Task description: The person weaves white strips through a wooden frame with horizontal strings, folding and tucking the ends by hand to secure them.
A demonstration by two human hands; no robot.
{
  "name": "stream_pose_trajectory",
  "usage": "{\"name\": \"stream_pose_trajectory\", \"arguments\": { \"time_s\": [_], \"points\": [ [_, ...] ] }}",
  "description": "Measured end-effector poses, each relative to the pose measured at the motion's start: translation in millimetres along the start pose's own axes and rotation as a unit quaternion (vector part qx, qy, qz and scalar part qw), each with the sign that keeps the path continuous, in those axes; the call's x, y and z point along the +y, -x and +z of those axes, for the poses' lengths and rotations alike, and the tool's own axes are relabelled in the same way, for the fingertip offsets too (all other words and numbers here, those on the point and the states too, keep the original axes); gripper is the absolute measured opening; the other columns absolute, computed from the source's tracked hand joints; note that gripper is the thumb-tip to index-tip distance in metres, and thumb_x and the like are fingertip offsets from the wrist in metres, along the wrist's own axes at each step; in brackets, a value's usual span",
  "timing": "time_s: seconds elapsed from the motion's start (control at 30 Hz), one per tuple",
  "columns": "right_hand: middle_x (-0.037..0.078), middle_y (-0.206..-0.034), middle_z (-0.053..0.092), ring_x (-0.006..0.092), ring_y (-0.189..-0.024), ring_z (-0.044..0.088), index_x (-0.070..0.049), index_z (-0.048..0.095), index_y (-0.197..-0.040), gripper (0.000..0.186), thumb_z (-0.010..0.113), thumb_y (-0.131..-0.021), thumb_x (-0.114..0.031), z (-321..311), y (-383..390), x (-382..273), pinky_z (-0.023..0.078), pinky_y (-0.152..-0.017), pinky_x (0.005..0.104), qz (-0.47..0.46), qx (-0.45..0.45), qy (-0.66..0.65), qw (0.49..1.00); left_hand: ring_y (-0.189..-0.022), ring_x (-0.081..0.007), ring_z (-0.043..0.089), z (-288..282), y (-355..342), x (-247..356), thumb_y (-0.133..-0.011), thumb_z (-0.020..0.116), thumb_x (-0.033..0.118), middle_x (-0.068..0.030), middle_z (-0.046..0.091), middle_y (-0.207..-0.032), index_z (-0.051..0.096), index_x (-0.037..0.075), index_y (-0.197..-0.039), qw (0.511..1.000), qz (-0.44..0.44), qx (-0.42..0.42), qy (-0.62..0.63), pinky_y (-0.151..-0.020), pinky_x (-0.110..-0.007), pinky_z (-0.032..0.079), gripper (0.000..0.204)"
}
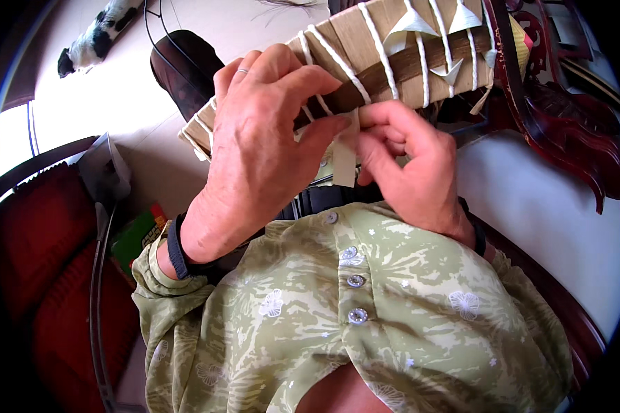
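Observation:
A long brown slatted board [348, 51], wrapped crosswise with several white cords [375, 45], slants across the upper middle. My left hand [262, 127], with a ring and a dark wristband, lies over the board's near part, fingers bent. Its thumb presses on a narrow pale strip [345, 165] at the board's near edge. From the other side, my right hand [415, 162] has its index finger and thumb at the same strip, the other fingers curled in. The strip's lower end hangs down between my hands. White triangular pieces [410, 29] sit on the cords toward the right.
Dark red carved wooden furniture [565, 138] stands at the right, near the board's end. A red cushioned seat [62, 275] is at the left, with a green box [134, 237] beside it. A black-and-white dog [96, 38] lies on the pale floor at upper left.

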State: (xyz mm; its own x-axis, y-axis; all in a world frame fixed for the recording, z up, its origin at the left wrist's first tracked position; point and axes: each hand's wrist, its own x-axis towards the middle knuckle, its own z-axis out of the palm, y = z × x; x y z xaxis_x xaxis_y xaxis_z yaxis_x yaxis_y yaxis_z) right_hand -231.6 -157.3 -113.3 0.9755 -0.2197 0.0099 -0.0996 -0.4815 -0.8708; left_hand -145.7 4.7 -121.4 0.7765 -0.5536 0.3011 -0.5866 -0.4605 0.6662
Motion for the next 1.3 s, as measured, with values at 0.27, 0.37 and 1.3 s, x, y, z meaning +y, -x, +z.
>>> {"name": "stream_pose_trajectory", "arguments": {
  "time_s": [0.27, 0.37, 1.3],
  "points": [
    [0.004, -0.069, 0.071, 0.0055, -0.053, 0.062, 0.003, 0.064, -0.089, 0.010, 0.071, -0.092, -0.004, 0, 14, 4, 0.046, -0.044, 0.0227, -0.005, -0.024, 0.067, 0.997, -0.077, -0.0172, 0.053, -3, 2, -1, -0.076, 0.080, 0.008, -0.0055, 0.052, -0.082, 0.069, -0.001, -0.095, 0.994, -0.057, -0.035, 0.081, -0.071, -0.030, 0.044, 0.024],
    [0.007, -0.071, 0.071, 0.0135, -0.056, 0.065, 0.001, 0.064, -0.089, 0.012, 0.071, -0.092, -0.008, 4, 18, 4, 0.048, -0.048, 0.0279, 0.024, -0.022, 0.039, 0.999, -0.076, -0.0174, 0.054, -2, 4, -3, -0.076, 0.080, 0.007, -0.0050, 0.053, -0.082, 0.069, 0.000, -0.094, 0.998, -0.021, -0.025, 0.050, -0.070, -0.031, 0.045, 0.023],
    [0.010, -0.069, 0.067, 0.0201, -0.058, 0.065, 0.000, 0.063, -0.092, 0.003, 0.065, -0.091, -0.001, 29, -2, -6, 0.049, -0.051, 0.0310, 0.008, 0.043, 0.027, 0.999, -0.080, -0.0198, 0.056, -4, 11, -22, -0.072, 0.080, 0.003, -0.0052, 0.054, -0.083, 0.069, 0.001, -0.099, 0.999, 0.021, 0.004, 0.041, -0.074, -0.032, 0.046, 0.030]
  ]
}}
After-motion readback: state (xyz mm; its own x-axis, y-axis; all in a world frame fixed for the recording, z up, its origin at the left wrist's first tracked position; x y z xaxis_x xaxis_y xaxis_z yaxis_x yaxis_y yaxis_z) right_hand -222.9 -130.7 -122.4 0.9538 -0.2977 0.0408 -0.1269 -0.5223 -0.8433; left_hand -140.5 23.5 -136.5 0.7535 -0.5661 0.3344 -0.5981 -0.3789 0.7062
